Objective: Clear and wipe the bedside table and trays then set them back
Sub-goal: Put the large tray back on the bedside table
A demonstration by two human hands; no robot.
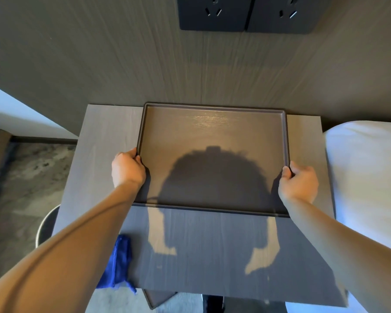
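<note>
Now both hands grip one large brown tray [212,141] that lies flat on the grey wood-grain surface [104,136]. The left hand [127,169] is curled around the tray's left rim, thumb on top and fingers wrapped over the outside of the edge. The right hand [299,181] closes on the right rim in the same way, its thumb hooked over the lip. The tray is rectangular with a low raised border, and its floor is bare; a dark shadow of the person's head and shoulders falls across its near half and onto the surface in front of it. The tray sits toward the far side of the surface, its far edge close to the dark wood-panelled wall [99,53], with a strip of surface showing on either side.

A blue cloth [119,260] lies crumpled at the near left of the surface, partly hidden behind the left forearm. Below the near edge of the surface, the corner of a second dark tray [158,298] shows, lower down. Two black wall sockets [246,13] are mounted side by side high on the wall. White bedding [368,166] lies at the right, just beside the surface.
</note>
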